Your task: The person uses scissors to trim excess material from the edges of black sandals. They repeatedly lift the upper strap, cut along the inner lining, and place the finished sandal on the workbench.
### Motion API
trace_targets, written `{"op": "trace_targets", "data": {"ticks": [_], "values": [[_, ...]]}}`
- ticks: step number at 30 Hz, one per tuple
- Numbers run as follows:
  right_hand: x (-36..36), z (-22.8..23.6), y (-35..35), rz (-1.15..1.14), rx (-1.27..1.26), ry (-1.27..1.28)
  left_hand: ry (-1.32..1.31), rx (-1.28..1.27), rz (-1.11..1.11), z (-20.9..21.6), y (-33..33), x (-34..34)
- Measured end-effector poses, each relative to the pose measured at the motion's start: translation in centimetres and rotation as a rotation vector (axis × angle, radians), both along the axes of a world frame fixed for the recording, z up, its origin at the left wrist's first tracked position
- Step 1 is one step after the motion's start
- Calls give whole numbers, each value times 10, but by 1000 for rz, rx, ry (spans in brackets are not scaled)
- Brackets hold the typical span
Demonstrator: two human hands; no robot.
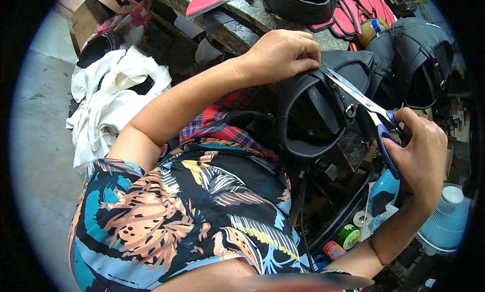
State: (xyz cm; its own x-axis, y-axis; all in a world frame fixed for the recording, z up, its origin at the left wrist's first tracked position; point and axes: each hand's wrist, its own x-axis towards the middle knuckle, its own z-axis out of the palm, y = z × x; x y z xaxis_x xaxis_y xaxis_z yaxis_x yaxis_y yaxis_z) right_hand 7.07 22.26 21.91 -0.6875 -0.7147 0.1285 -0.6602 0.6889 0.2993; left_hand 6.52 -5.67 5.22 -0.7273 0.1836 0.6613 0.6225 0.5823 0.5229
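Note:
In front of me is a black leather-like piece [314, 147], seemingly a boot upper, with a wide round opening and a small metal buckle on its strap. My left hand [285, 57] is at its far edge, thumb and fingers pinched together; what they pinch is too small to make out. My right hand [422, 148] grips a pair of scissors [361, 99] by its dark blue handles. The slightly parted blades point up and left across the piece, their tips close to my left fingertips.
More black uppers [422, 60] stand at the right, beside a jar [373, 29]. Red black-edged pieces [353, 12] lie on the far worktop. White cloth [113, 92] is heaped at the left. A green tin [348, 236] and a light-blue ribbed container [444, 221] are at the lower right.

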Motion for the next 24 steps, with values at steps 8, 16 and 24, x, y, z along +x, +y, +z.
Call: {"op": "trace_targets", "data": {"ticks": [8,16,24], "values": [[8,10,-17,50,137,74,201,-97,127,6,9,1],[3,16,-4,-58,70,35,-50,40,-9,1,0,7],[9,14,-5,23,11,81,107,-157,54,6,4,6]]}}
